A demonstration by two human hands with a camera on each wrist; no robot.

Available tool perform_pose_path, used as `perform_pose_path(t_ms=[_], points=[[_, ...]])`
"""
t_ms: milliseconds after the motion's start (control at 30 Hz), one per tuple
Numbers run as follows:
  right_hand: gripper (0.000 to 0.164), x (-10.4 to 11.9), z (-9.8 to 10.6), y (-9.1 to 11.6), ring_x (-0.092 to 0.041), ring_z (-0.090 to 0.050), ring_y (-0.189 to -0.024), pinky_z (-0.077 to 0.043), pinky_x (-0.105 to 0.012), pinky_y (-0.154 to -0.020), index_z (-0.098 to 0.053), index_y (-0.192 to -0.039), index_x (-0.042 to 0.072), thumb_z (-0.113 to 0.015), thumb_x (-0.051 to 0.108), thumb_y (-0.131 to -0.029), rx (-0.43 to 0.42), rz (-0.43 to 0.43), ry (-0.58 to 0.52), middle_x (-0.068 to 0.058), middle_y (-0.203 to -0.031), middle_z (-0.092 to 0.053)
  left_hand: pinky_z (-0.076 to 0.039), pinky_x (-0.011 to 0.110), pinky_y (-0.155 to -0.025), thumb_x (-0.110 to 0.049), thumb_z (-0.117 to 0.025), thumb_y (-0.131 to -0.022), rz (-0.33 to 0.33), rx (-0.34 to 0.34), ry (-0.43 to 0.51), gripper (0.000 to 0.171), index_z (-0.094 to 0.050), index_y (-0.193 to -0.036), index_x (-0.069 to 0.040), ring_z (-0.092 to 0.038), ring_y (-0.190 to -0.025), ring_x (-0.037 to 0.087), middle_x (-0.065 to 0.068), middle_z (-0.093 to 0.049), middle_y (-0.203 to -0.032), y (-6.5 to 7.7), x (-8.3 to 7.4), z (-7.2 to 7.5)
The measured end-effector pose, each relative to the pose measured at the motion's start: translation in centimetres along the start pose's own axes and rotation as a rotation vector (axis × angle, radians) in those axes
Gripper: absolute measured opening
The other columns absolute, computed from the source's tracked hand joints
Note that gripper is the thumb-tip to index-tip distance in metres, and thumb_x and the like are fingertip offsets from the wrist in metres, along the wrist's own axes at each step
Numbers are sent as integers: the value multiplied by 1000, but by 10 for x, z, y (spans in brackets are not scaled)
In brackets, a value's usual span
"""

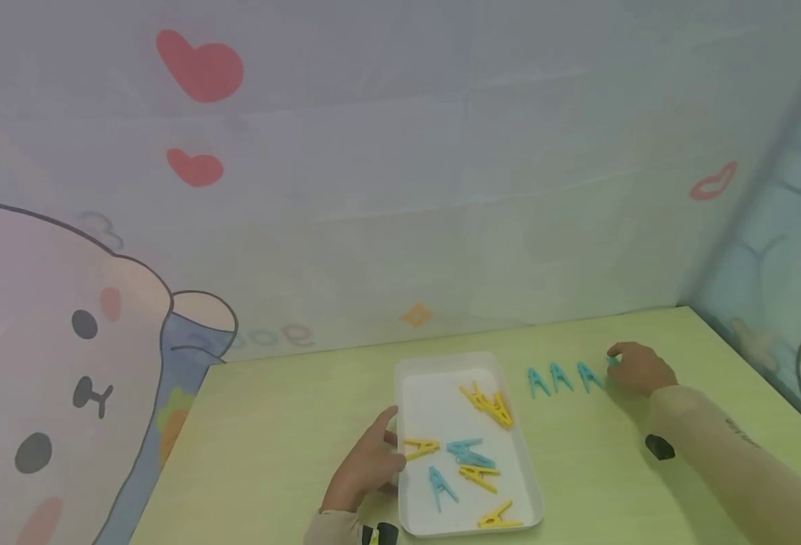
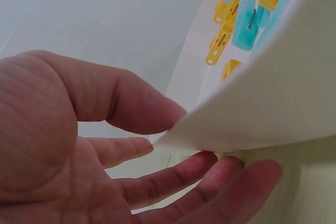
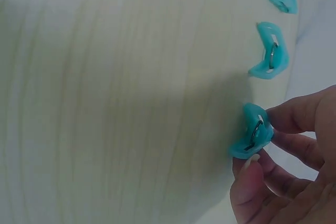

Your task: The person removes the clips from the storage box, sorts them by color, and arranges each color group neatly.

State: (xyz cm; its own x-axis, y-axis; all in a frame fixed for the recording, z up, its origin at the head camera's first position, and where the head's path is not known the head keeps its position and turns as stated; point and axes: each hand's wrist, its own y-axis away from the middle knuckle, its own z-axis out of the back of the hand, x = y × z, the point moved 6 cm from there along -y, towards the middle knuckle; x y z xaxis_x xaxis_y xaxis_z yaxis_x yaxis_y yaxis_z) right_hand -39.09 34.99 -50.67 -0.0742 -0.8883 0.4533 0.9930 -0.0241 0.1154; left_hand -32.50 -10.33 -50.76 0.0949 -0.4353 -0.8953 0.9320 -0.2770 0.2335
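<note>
My right hand (image 1: 639,369) pinches a blue clothespin (image 3: 255,132) between thumb and fingers, low over the tabletop at the right end of a row. Three more blue clothespins (image 1: 559,377) stretch leftward from it, legs toward me. At the left wall of a white tray (image 1: 450,365), my left hand (image 1: 371,462) holds the edge, its thumb on the rim and its fingers along the outside and underneath. Inside the tray lie several yellow clothespins (image 1: 480,477) and a few blue clothespins (image 1: 443,488), some overlapping.
The pale yellow-green table (image 1: 271,446) ends at a cloth backdrop (image 1: 373,189) printed with hearts and a cartoon bear. Another printed cloth (image 1: 789,227) hangs along the right side. Dark bands sit at both wrists.
</note>
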Motion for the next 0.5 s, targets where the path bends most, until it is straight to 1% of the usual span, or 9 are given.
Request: perform_pose_path(t_ms=[67, 133, 333, 500], points=[[45, 3, 0, 1, -56, -54, -107, -52, -61, -78, -52, -127, -14, -52, 14, -91, -11, 5, 36, -39, -121, -55, -59, 42, -62, 10, -56, -72, -1, -1, -3, 91, -25, -156, -4, -62, -86, 31, 27, -50, -125, 0, 0, 0], [44, 4, -1, 0, -58, -50, -112, -51, -64, -81, -52, -126, -14, -52, 13, -91, -15, 5, 53, -39, -125, -53, -59, 42, -62, 10, -56, -72, -4, -2, -6, 91, -25, -156, -4, -61, -87, 31, 27, -50, -125, 0, -1, 0], [44, 1, -5, -4, -60, -46, -116, -48, -67, -86, -52, -127, -15, -52, 12, -92, -15, 14, 67, -40, -127, -50, -60, 43, -62, 10, -56, -73, 0, 3, 3, 90, -24, -156, -4, -61, -87, 30, 26, -50, -124, 1, -1, 0], [45, -1, -7, -6, -59, -47, -115, -48, -67, -85, -51, -128, -15, -51, 12, -92, -12, 25, 58, -40, -126, -51, -60, 41, -59, 11, -56, -74, 2, 2, 11, 90, -24, -156, -4, -61, -85, 30, 27, -49, -125, 0, 0, -1]])
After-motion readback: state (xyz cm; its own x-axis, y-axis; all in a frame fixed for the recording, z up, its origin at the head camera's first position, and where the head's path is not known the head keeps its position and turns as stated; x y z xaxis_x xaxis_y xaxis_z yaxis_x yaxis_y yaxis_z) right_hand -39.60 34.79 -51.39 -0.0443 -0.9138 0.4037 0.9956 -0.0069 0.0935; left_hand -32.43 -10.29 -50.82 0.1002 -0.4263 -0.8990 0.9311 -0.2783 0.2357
